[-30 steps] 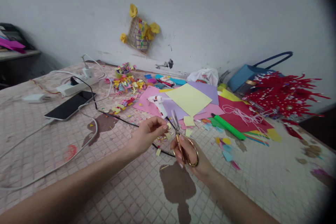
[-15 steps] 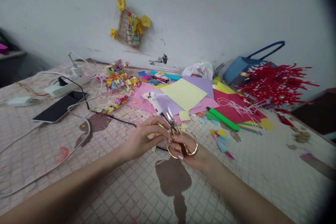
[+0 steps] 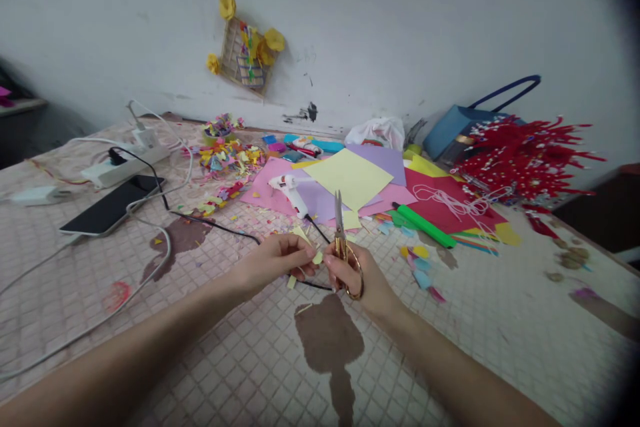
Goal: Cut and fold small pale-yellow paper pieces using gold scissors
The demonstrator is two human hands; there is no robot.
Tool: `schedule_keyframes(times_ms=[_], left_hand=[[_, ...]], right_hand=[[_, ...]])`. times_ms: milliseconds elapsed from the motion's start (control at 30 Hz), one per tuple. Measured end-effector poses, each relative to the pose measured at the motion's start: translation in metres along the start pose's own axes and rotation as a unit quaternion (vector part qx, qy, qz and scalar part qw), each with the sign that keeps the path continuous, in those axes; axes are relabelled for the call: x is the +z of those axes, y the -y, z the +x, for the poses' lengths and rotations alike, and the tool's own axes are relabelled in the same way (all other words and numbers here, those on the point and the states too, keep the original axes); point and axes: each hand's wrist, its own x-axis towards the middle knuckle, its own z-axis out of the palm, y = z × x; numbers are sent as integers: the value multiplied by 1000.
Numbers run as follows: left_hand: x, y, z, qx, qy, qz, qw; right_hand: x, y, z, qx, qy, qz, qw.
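Gold-handled scissors (image 3: 340, 237) rest in my right hand (image 3: 365, 280), blades pointing away from me and nearly closed. My right thumb and fingertips come close to a small pale yellow paper piece (image 3: 317, 258). My left hand (image 3: 277, 263) pinches that piece between thumb and fingers, just left of the scissors. Both hands hover over the tabletop in the middle of the view. Beyond them lies a white glue gun (image 3: 291, 195) on coloured paper, and a large pale yellow sheet (image 3: 350, 177) tops the stack.
A black phone (image 3: 113, 205), cables and a white power strip (image 3: 125, 165) occupy the left. Paper scraps (image 3: 230, 159) pile at the back. A green marker (image 3: 425, 227), white string (image 3: 455, 203), red beaded stems (image 3: 525, 160) and a blue bag (image 3: 450, 130) are to the right.
The scissors have turned more upright and their blades have come together. My left hand has shifted slightly down and left from them, and the small yellow piece now shows at its fingertips.
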Motion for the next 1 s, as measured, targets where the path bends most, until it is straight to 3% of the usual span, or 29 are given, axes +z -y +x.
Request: schedule_keyframes(times_ms=[433, 633, 800, 1000], left_hand=[[2, -1, 0, 0, -10, 7, 1000], [2, -3, -2, 22, -67, -57, 996], [2, -2, -2, 60, -96, -110, 987], [3, -4, -2, 80, -136, -149, 976]], right_hand=[[1, -1, -1, -17, -9, -58, 998], [7, 3, -4, 2, -4, -9, 1000], [12, 4, -10, 19, 32, -60, 997], [13, -2, -11, 11, 28, -129, 991]])
